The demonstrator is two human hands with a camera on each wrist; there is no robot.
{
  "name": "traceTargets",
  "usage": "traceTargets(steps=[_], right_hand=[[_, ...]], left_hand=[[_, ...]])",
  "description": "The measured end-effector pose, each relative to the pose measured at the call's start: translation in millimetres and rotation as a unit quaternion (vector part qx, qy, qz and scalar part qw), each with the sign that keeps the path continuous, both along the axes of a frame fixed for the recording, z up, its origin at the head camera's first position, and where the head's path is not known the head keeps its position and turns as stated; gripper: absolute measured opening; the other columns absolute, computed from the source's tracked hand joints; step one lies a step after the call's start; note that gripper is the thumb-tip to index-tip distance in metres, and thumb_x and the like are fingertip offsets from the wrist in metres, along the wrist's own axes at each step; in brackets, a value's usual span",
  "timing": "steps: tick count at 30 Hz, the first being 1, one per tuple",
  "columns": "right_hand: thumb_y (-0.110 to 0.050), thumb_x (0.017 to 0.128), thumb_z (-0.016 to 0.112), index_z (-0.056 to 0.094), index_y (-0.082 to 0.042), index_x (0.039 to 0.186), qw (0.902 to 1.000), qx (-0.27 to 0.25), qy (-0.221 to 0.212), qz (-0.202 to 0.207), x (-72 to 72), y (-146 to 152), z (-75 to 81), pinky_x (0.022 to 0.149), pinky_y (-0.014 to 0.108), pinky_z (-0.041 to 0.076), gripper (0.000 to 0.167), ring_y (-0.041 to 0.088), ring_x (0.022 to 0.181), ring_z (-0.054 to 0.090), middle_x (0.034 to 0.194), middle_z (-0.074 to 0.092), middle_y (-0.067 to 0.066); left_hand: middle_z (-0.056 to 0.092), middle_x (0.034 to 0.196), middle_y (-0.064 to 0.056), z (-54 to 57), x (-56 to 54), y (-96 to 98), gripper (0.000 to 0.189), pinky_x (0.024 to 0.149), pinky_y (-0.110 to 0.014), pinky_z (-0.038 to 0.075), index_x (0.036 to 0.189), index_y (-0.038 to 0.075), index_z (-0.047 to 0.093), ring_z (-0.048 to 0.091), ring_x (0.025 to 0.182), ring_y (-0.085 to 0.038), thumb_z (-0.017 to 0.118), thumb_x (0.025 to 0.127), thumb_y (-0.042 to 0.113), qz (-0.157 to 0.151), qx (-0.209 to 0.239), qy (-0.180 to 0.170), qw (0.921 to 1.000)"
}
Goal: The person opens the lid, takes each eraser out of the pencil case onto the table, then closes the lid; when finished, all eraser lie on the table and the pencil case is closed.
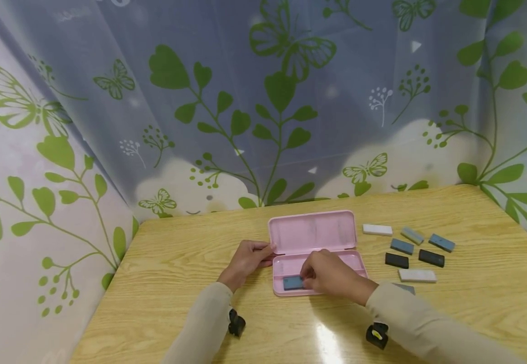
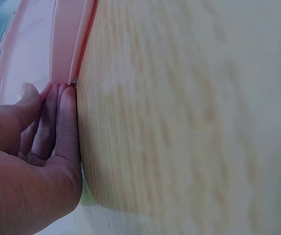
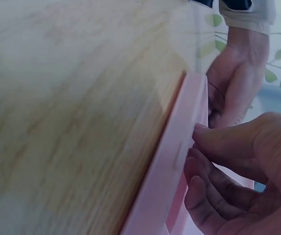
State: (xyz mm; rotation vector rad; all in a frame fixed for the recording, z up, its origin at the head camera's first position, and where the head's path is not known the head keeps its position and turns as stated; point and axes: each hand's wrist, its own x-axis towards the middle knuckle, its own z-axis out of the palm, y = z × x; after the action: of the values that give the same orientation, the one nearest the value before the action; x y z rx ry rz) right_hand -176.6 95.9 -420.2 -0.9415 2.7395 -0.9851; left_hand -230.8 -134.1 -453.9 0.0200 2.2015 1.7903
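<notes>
A pink pencil case (image 1: 320, 256) lies unfolded on the table, its lid (image 1: 312, 232) tipped back behind the tray. At the lid's left edge by the hinge, my left hand (image 1: 247, 260) grips the case (image 2: 64, 46) between thumb and fingers. My right hand (image 1: 329, 273) reaches into the front compartment, thumb and fingers bent together at the right end of a blue eraser (image 1: 292, 282). The eraser lies flat along the front wall. In the right wrist view, the right hand (image 3: 243, 171) bends over the case's front rim (image 3: 172, 156), and its fingers mostly hide the compartment.
Several loose erasers lie right of the case: white (image 1: 377, 230), blue (image 1: 401, 246), grey-green (image 1: 412, 235), black (image 1: 397, 260) and another white one (image 1: 417, 275). A grey one (image 1: 404, 288) is partly covered by my right sleeve. A patterned curtain (image 1: 227, 126) hangs behind the wooden table (image 1: 190, 242).
</notes>
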Motion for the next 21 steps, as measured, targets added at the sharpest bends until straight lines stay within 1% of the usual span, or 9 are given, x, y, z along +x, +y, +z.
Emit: traceTargets(steps=[3,7,12,18,21], right_hand=[[-0.004,0.082,0.083,0.08,-0.005,0.079,0.9998,0.005,0.019,-0.005,1.4,-4.4,-3.5,0.062,0.023,0.053,0.005,0.003,0.068,0.059,0.074,0.073,-0.002],[-0.004,0.083,0.082,0.079,-0.008,0.076,0.9994,0.009,0.031,-0.014,3.1,-8.8,-6.2,0.059,0.023,0.051,0.009,0.001,0.065,0.057,0.072,0.072,-0.004],[-0.004,0.083,0.081,0.079,-0.01,0.073,0.9991,0.013,0.035,-0.02,3.5,-10.9,-6.7,0.058,0.024,0.05,0.012,0.002,0.064,0.055,0.07,0.072,-0.005],[-0.002,0.082,0.081,0.078,-0.007,0.076,0.9991,0.007,0.031,-0.029,3.2,-10.4,-6.6,0.06,0.024,0.052,0.009,0.004,0.068,0.06,0.072,0.072,-0.003],[-0.002,0.081,0.082,0.079,-0.006,0.077,0.9991,0.005,0.034,-0.026,3.0,-10.0,-7.3,0.061,0.024,0.054,0.007,0.005,0.068,0.061,0.073,0.073,-0.002]], left_hand=[[0.075,0.105,-0.016,0.7,0.3,0.1,0.03,0.082,-0.027,0.061,0.12,-0.006,0.071,0.071,0.089,-0.013,0.064,0.102,0.016,0.001,0.0,-0.003,1.0],[0.074,0.107,-0.018,2.3,1.1,0.2,0.03,0.083,-0.029,0.061,0.121,-0.006,0.071,0.071,0.09,-0.013,0.064,0.102,0.016,0.0,0.003,-0.001,1.0],[0.073,0.109,-0.02,2.9,1.5,-0.1,0.031,0.085,-0.031,0.061,0.122,-0.007,0.07,0.071,0.091,-0.014,0.064,0.102,0.016,-0.003,0.006,0.005,1.0],[0.074,0.107,-0.018,2.1,1.3,-0.3,0.03,0.084,-0.029,0.061,0.121,-0.006,0.071,0.071,0.089,-0.013,0.064,0.102,0.016,-0.003,0.002,0.004,1.0],[0.075,0.105,-0.017,1.2,0.6,-0.3,0.029,0.082,-0.028,0.061,0.12,-0.006,0.072,0.071,0.088,-0.012,0.064,0.102,0.016,0.0,0.001,0.0,1.0]])
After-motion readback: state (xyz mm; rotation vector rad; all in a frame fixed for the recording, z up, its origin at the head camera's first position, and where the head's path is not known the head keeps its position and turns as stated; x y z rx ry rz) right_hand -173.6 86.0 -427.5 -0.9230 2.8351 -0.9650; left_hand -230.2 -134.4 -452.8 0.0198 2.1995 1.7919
